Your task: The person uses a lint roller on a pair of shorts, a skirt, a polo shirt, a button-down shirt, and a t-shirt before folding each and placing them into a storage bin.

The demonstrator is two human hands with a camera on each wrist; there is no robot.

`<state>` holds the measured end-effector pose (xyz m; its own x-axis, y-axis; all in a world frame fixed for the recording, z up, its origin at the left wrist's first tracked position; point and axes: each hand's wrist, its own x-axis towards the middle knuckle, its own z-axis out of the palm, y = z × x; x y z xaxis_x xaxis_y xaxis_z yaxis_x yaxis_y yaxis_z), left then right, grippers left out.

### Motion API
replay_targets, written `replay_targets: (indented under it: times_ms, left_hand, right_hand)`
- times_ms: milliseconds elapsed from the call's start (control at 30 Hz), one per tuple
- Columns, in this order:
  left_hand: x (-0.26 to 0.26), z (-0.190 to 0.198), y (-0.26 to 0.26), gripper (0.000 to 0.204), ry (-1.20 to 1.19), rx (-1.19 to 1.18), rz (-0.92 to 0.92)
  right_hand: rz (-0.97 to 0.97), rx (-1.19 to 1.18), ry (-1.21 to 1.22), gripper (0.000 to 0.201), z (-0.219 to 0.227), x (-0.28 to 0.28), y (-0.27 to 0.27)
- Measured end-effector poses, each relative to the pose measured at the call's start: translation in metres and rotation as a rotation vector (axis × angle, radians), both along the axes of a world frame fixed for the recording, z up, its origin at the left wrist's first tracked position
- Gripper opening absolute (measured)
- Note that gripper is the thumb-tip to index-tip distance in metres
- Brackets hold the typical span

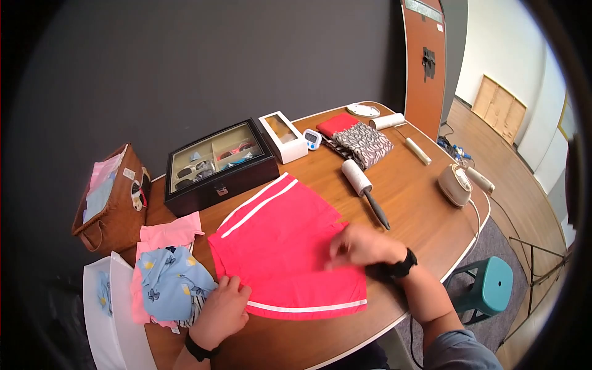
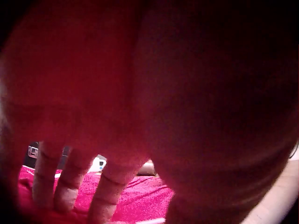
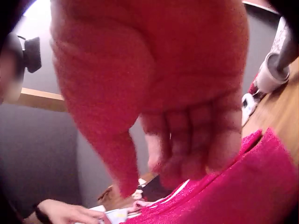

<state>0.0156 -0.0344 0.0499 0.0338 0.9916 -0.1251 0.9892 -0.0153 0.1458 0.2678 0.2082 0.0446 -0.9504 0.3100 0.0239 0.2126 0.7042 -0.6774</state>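
Observation:
Bright pink-red shorts (image 1: pixel 283 246) with white side stripes lie spread on the wooden table in the head view. My left hand (image 1: pixel 225 308) rests at their lower left corner, fingertips on the fabric; in the left wrist view its fingers (image 2: pixel 70 182) reach down to the pink cloth (image 2: pixel 140 200). Above the right part of the shorts is my right hand (image 1: pixel 364 246), its fingers bent and blurred. The right wrist view has that hand (image 3: pixel 173 116) over the cloth (image 3: pixel 243 186) with nothing seen in its grasp.
Folded blue and pink clothes (image 1: pixel 176 280) lie left, beside a white bin (image 1: pixel 117 327) and brown basket (image 1: pixel 117 216). Behind are a black display case (image 1: pixel 216 185), white box (image 1: pixel 287 145), timer (image 1: pixel 312 140) and patterned cloth (image 1: pixel 364 145). A lint roller (image 1: pixel 357 179) and steamer (image 1: pixel 455 185) stand right.

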Motion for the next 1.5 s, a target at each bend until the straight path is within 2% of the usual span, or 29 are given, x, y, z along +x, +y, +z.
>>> replay_targets:
  times_ms: [67, 100, 133, 200, 333, 400, 433, 500, 533, 600, 667, 733, 767, 800, 833, 867, 933, 1000, 1067, 1100, 1133, 1200, 1233, 1300, 1500]
  left_hand:
    - [0.004, -0.003, 0.001, 0.030, 0.036, 0.049, 0.008]
    - [0.003, -0.003, 0.001, 0.030, 0.033, 0.051, 0.019]
    - [0.000, -0.002, 0.002, 0.027, 0.018, 0.064, 0.022]
    - [-0.005, -0.004, 0.002, 0.024, 0.000, 0.081, 0.035]
    - [-0.018, -0.006, 0.001, 0.017, -0.047, 0.132, 0.039]
    - [-0.021, -0.002, 0.001, 0.016, -0.069, 0.132, 0.054]
    - [-0.023, 0.001, 0.000, 0.013, -0.127, 0.166, 0.041]
    - [-0.029, 0.009, -0.001, 0.011, -0.179, 0.209, 0.036]
    - [-0.032, 0.013, -0.002, 0.011, -0.241, 0.213, 0.046]
    - [-0.039, 0.021, 0.000, 0.011, -0.302, 0.215, 0.059]
    - [-0.045, 0.026, 0.000, 0.010, -0.302, 0.299, 0.045]
    - [-0.048, 0.034, -0.002, 0.009, -0.395, 0.267, 0.069]
    - [-0.048, 0.038, -0.004, 0.011, -0.488, 0.241, 0.084]
    - [-0.049, 0.040, -0.004, 0.015, -0.580, 0.215, 0.097]
    - [-0.057, 0.038, -0.007, 0.020, -0.592, 0.176, 0.031]
    - [-0.059, 0.039, -0.010, 0.020, -0.596, 0.176, 0.036]
    - [-0.061, 0.043, -0.015, 0.022, -0.822, -0.054, 0.021]
    - [-0.063, 0.034, -0.013, 0.026, -0.855, -0.012, -0.005]
    - [-0.063, 0.032, -0.009, 0.028, -0.806, 0.047, 0.268]
    - [-0.064, 0.025, -0.006, 0.027, -0.740, 0.098, 0.411]
    - [-0.065, 0.014, -0.002, 0.027, -0.741, 0.091, 0.416]
    - [-0.068, -0.005, 0.004, 0.024, -0.503, 0.255, 0.508]
    - [-0.068, -0.008, 0.007, 0.020, -0.486, 0.210, 0.553]
    - [-0.070, -0.016, 0.010, 0.020, -0.464, 0.232, 0.555]
    - [-0.068, -0.019, 0.010, 0.023, -0.380, 0.293, 0.571]
  right_hand:
    - [0.315, -0.073, -0.180, 0.038, -0.011, -0.009, -0.016]
    - [0.374, 0.008, -0.204, 0.043, -0.008, -0.010, -0.027]
    - [0.367, 0.092, -0.330, 0.047, 0.003, -0.013, -0.039]
    - [0.368, 0.200, -0.380, 0.040, 0.010, -0.012, -0.054]
    - [0.382, 0.260, -0.365, 0.027, -0.002, -0.008, -0.065]
    - [0.341, 0.333, -0.199, 0.020, -0.016, -0.007, -0.062]
    - [0.349, 0.336, -0.202, 0.020, -0.013, -0.008, -0.062]
    - [0.214, 0.370, -0.425, 0.017, -0.001, -0.014, -0.062]
    - [0.220, 0.376, -0.422, 0.017, 0.000, -0.013, -0.056]
    - [0.048, 0.402, -0.314, 0.022, -0.005, -0.001, -0.034]
    - [-0.012, 0.428, -0.101, 0.017, 0.002, 0.004, -0.018]
    - [-0.003, 0.185, -0.056, 0.018, 0.015, 0.007, -0.001]
    - [0.001, 0.182, -0.062, 0.018, 0.016, 0.011, 0.000]
    - [-0.086, -0.103, 0.062, 0.017, 0.019, 0.016, 0.000]
    - [-0.174, -0.388, 0.185, 0.016, 0.020, 0.019, 0.001]
    - [-0.170, -0.390, 0.180, 0.016, 0.018, 0.020, 0.001]
    - [-0.257, -0.747, 0.522, 0.016, 0.008, 0.019, 0.004]
    - [-0.206, -0.838, 0.543, 0.020, -0.003, 0.014, 0.008]
    - [-0.463, -0.720, 0.712, 0.033, 0.002, -0.012, -0.010]
    - [-0.466, -0.635, 0.666, 0.046, -0.004, -0.015, -0.009]
    - [-0.447, -0.610, 0.700, 0.050, -0.016, -0.020, -0.006]
    - [-0.460, -0.380, 0.548, 0.055, -0.015, -0.021, -0.006]
    - [-0.461, -0.378, 0.551, 0.055, -0.013, -0.021, -0.007]
    - [-0.400, -0.151, 0.398, 0.055, -0.008, -0.021, -0.009]
    - [-0.241, 0.081, 0.139, 0.054, -0.019, -0.021, -0.012]
